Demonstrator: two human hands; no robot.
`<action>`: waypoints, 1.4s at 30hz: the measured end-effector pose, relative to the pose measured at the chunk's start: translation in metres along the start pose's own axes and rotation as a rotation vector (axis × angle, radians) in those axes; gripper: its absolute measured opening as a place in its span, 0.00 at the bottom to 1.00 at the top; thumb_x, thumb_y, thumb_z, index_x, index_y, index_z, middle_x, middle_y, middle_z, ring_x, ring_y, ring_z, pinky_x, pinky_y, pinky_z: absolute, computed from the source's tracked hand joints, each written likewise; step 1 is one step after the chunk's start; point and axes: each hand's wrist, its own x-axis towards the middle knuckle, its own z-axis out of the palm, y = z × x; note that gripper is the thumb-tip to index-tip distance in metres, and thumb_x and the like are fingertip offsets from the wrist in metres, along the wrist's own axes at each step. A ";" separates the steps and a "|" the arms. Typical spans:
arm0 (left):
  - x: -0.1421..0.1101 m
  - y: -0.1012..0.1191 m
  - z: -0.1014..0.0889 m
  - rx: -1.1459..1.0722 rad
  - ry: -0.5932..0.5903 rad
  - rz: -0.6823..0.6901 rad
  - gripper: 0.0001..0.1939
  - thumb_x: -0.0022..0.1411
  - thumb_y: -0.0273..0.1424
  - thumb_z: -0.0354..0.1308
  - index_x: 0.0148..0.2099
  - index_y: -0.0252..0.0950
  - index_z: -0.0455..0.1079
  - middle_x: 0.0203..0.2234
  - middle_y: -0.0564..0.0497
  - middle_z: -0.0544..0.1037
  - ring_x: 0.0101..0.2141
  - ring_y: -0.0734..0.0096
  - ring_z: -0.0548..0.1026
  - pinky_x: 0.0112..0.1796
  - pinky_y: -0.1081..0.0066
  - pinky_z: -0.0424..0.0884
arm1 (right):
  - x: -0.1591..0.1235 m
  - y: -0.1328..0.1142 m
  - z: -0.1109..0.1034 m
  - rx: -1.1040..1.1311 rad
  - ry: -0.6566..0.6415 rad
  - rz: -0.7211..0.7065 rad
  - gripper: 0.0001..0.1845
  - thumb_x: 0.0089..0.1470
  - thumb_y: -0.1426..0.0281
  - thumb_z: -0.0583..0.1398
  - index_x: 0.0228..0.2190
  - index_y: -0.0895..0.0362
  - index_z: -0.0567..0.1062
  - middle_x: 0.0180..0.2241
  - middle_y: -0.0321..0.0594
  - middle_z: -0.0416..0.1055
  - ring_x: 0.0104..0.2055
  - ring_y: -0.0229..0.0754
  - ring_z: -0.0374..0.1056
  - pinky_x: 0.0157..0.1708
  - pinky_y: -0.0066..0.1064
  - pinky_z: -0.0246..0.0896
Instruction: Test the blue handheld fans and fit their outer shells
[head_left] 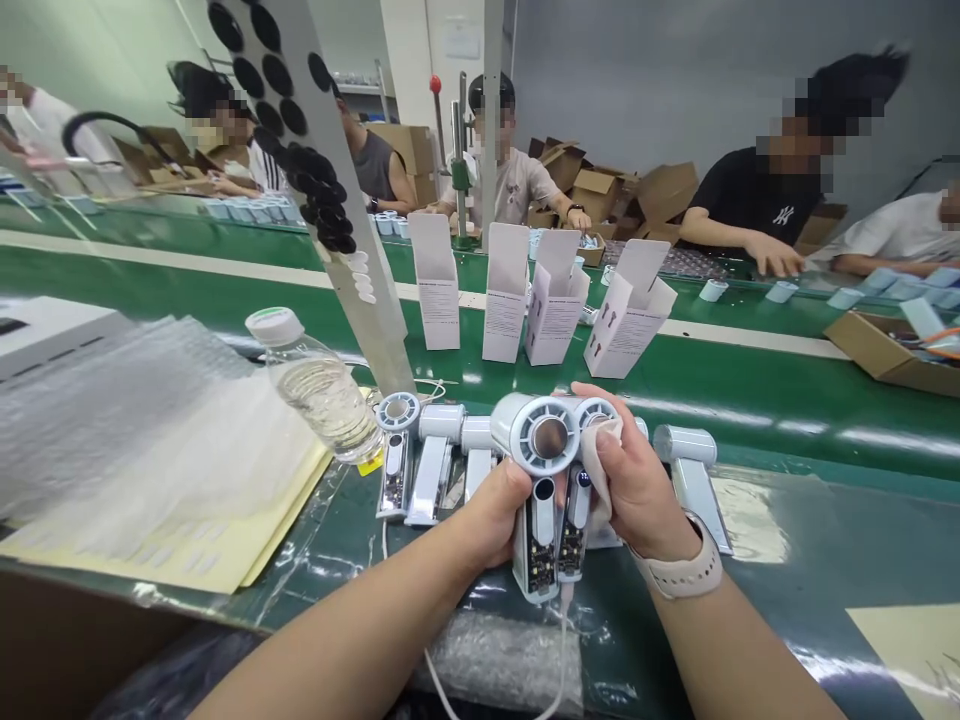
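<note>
Left hand (pixel 491 515) clamps a pale blue plastic handheld fan with exposed circuit board (pixel 536 530) above the green conveyor belt (pixel 750 420); right hand (pixel 637 490) pinches a soft beige cloth (pixel 600 465) against a 2nd pale blue fan (pixel 596 412), among other pale blue fan housings (pixel 431 460).

Live from the bench: left forearm (pixel 337 630) and right forearm (pixel 742 650) bare all the way to bottom edge of view. Left hand (pixel 491 515) bare too, left wrist bare, nothing worn there. Right hand (pixel 637 490) bare, thumbnail trimmed short. On right wrist, wristwatch (pixel 679 570) with broad, pale cream-pink strap, smooth and rubbery-looking, small fastening detail on band. Watch face turned out of sight, hidden from this view.
</note>
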 end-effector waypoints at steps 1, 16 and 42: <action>0.000 0.001 0.001 0.003 0.000 0.008 0.37 0.39 0.67 0.61 0.24 0.34 0.67 0.20 0.48 0.73 0.21 0.71 0.72 0.22 0.74 0.66 | -0.001 0.000 0.000 -0.045 0.035 -0.010 0.36 0.57 0.43 0.55 0.59 0.50 0.63 0.44 0.43 0.76 0.32 0.46 0.74 0.32 0.38 0.71; 0.009 0.020 -0.006 -0.279 -0.098 0.038 0.37 0.42 0.68 0.59 0.21 0.35 0.63 0.35 0.41 0.79 0.40 0.51 0.79 0.41 0.57 0.76 | 0.019 0.003 -0.037 -0.513 0.298 0.085 0.21 0.57 0.51 0.54 0.34 0.55 0.75 0.34 0.45 0.78 0.37 0.52 0.72 0.39 0.43 0.66; 0.012 0.046 -0.022 -0.230 0.140 0.288 0.30 0.46 0.61 0.64 0.36 0.39 0.72 0.40 0.45 0.81 0.50 0.47 0.76 0.49 0.54 0.74 | -0.021 0.014 0.031 0.186 -0.325 0.420 0.30 0.50 0.42 0.62 0.26 0.58 0.74 0.27 0.41 0.75 0.26 0.40 0.70 0.28 0.32 0.64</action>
